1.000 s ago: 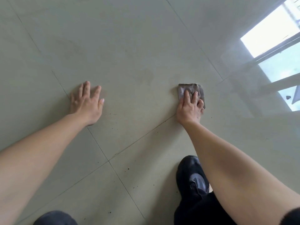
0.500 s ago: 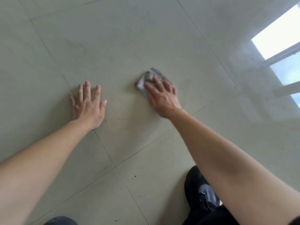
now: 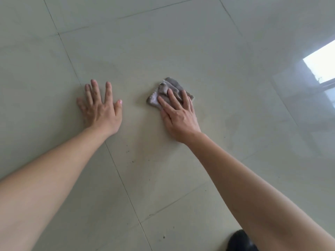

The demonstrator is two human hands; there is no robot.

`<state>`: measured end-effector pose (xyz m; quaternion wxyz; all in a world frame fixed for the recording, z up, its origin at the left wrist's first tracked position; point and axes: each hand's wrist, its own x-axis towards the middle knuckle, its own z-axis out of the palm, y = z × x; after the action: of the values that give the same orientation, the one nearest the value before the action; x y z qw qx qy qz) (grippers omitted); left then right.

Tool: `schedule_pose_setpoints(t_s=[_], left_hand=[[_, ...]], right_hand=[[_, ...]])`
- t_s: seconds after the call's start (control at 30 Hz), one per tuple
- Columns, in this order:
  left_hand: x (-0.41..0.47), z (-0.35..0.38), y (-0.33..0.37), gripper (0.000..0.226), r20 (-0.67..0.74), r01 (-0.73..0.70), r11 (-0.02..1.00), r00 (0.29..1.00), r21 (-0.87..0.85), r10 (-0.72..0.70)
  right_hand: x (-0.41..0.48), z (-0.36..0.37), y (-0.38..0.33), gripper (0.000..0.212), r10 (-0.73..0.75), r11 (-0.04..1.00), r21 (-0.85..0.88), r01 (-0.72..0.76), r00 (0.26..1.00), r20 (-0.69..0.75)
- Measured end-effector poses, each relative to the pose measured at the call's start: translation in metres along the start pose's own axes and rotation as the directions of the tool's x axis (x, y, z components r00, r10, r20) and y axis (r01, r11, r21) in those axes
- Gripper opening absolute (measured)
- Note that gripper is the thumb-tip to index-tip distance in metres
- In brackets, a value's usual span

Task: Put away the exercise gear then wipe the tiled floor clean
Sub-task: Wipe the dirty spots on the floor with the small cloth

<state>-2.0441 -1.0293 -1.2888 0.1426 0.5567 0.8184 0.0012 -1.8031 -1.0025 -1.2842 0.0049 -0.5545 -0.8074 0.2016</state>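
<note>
Head view: the right hand [image 3: 178,115] presses flat, fingers straight and spread, on a crumpled grey cloth [image 3: 167,91] lying on the pale tiled floor [image 3: 181,42]. The left hand [image 3: 101,109] rests palm-down, fingers wide, on the floor just beside a grout line, apart from the cloth. Dark specks [image 3: 133,161] dot the tile nearer the person. A black shoe [image 3: 239,240] shows at the bottom edge.

A single wide-angle camera on the person's head faces forward and steeply down, close over the floor [image 3: 181,42]. The cloth [image 3: 172,82] sits just above mid-frame. A shoe [image 3: 239,240], below and right of the cloth, marks the view's near edge, and a window reflection [image 3: 320,64] lies far right of the cloth.
</note>
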Motion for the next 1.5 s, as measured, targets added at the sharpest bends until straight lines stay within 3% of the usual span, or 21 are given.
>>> schedule_pose_setpoints(t_s=[0.07, 0.13, 0.23, 0.33, 0.4, 0.5, 0.6, 0.7, 0.77, 0.83, 0.9, 0.97, 1.03, 1.1, 1.2, 1.3, 1.4, 1.5], left_hand=[[0.023, -0.003, -0.006, 0.066, -0.01, 0.031, 1.0, 0.999, -0.002, -0.031], [0.041, -0.004, -0.009, 0.068, -0.006, 0.057, 0.998, 0.998, 0.0, -0.057], [0.048, 0.003, -0.01, 0.066, -0.07, 0.055, 0.997, 0.996, 0.046, -0.052], [0.048, 0.008, -0.011, 0.065, -0.105, 0.047, 0.998, 0.994, 0.046, -0.042], [0.048, 0.008, -0.011, 0.066, -0.112, 0.047, 0.998, 0.993, 0.048, -0.041], [0.046, 0.008, -0.01, 0.068, -0.123, 0.038, 0.998, 0.992, 0.043, -0.033], [0.047, 0.009, -0.012, 0.068, -0.125, 0.045, 0.998, 0.991, 0.045, -0.04], [0.047, 0.009, -0.012, 0.068, -0.129, 0.047, 0.997, 0.991, 0.061, -0.039], [0.047, 0.01, -0.012, 0.069, -0.128, 0.047, 0.996, 0.991, 0.075, -0.037], [0.047, 0.01, -0.012, 0.069, -0.118, 0.05, 0.995, 0.992, 0.084, -0.04], [0.047, 0.009, -0.013, 0.069, -0.117, 0.05, 0.995, 0.992, 0.083, -0.04], [0.047, 0.008, -0.013, 0.069, -0.115, 0.047, 0.995, 0.993, 0.083, -0.037], [0.047, 0.008, -0.013, 0.069, -0.112, 0.044, 0.996, 0.993, 0.084, -0.035], [0.047, 0.008, -0.013, 0.069, -0.11, 0.044, 0.996, 0.993, 0.083, -0.035], [0.047, 0.008, -0.013, 0.069, -0.119, 0.046, 0.995, 0.992, 0.084, -0.036], [0.046, 0.008, -0.014, 0.069, -0.126, 0.043, 0.996, 0.992, 0.083, -0.032], [0.046, 0.008, -0.014, 0.069, -0.121, 0.047, 0.995, 0.992, 0.09, -0.036], [0.047, 0.009, -0.015, 0.069, -0.114, 0.055, 0.994, 0.993, 0.096, -0.043]], right_hand=[[0.025, -0.011, 0.023, 0.046, -0.023, 0.998, -0.051, 0.022, 1.0, -0.013], [0.057, -0.027, 0.049, 0.047, 0.144, 0.988, -0.057, -0.147, 0.988, -0.047], [0.099, -0.043, 0.064, 0.05, 0.408, 0.913, 0.026, -0.407, 0.908, -0.098], [0.131, -0.036, 0.036, 0.051, 0.445, 0.895, 0.02, -0.446, 0.885, -0.135], [0.15, -0.025, 0.0, 0.05, 0.328, 0.944, 0.006, -0.33, 0.935, -0.133], [0.17, -0.01, -0.06, 0.048, 0.028, 0.997, -0.066, -0.032, 0.998, -0.06], [0.185, -0.004, -0.093, 0.047, -0.246, 0.955, -0.164, 0.247, 0.969, 0.03], [0.219, -0.024, -0.065, 0.045, -0.37, 0.912, -0.168, 0.374, 0.927, 0.055], [0.249, -0.044, -0.027, 0.047, -0.272, 0.941, -0.213, 0.264, 0.962, -0.009], [0.276, -0.065, 0.015, 0.05, 0.02, 0.977, -0.207, -0.048, 0.991, -0.132], [0.294, -0.076, 0.035, 0.053, 0.395, 0.91, -0.061, -0.41, 0.902, -0.173], [0.304, -0.073, 0.019, 0.053, 0.527, 0.846, 0.003, -0.533, 0.835, -0.157], [0.305, -0.061, -0.02, 0.053, 0.375, 0.924, -0.02, -0.381, 0.917, -0.136], [0.296, -0.044, -0.064, 0.053, 0.072, 0.994, -0.08, -0.077, 0.995, -0.072], [0.277, -0.026, -0.116, 0.048, -0.295, 0.944, -0.125, 0.304, 0.952, 0.084], [0.277, -0.029, -0.11, 0.046, -0.463, 0.866, -0.137, 0.481, 0.874, 0.143], [0.297, -0.042, -0.054, 0.053, -0.345, 0.916, -0.193, 0.352, 0.936, 0.066], [0.308, -0.069, 0.016, 0.058, 0.047, 0.982, -0.177, -0.062, 0.995, -0.086]])
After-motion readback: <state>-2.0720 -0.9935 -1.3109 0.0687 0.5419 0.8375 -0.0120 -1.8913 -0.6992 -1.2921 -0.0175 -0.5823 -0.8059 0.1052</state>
